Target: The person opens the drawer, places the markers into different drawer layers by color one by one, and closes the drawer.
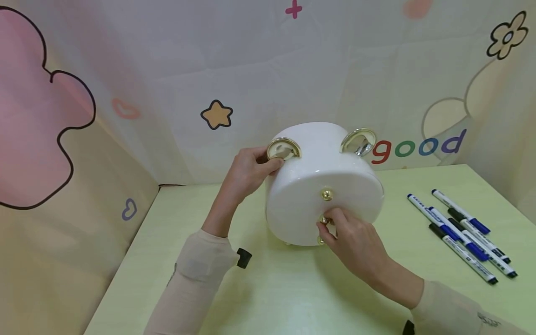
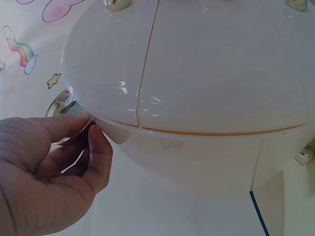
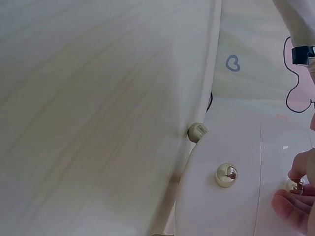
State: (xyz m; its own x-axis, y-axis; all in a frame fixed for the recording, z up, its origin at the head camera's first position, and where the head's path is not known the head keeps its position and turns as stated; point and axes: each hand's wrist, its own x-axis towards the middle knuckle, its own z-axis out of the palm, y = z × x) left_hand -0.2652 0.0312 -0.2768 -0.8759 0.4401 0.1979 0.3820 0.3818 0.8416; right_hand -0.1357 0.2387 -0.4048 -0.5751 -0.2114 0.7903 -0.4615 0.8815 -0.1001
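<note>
A white, rounded box (image 1: 289, 204) with gold knobs and two gold-rimmed ears stands on the table. My left hand (image 1: 247, 172) pinches the left ear (image 1: 284, 148) at its base; in the left wrist view the thumb and fingers of that hand (image 2: 54, 177) meet at the ear's edge. With curled fingertips my right hand (image 1: 356, 239) pinches the middle knob (image 1: 324, 219) on the box's front. Above that is the upper knob (image 1: 326, 194), and the lower knob (image 3: 226, 175) sits bare below it. Thin seams cross the white front in the right wrist view.
To the right, several white marker pens (image 1: 460, 232) with blue or black caps lie in a loose pile on the pale green table (image 1: 268, 298). A printed cloth (image 1: 251, 56) hangs behind and at the sides, close to the box.
</note>
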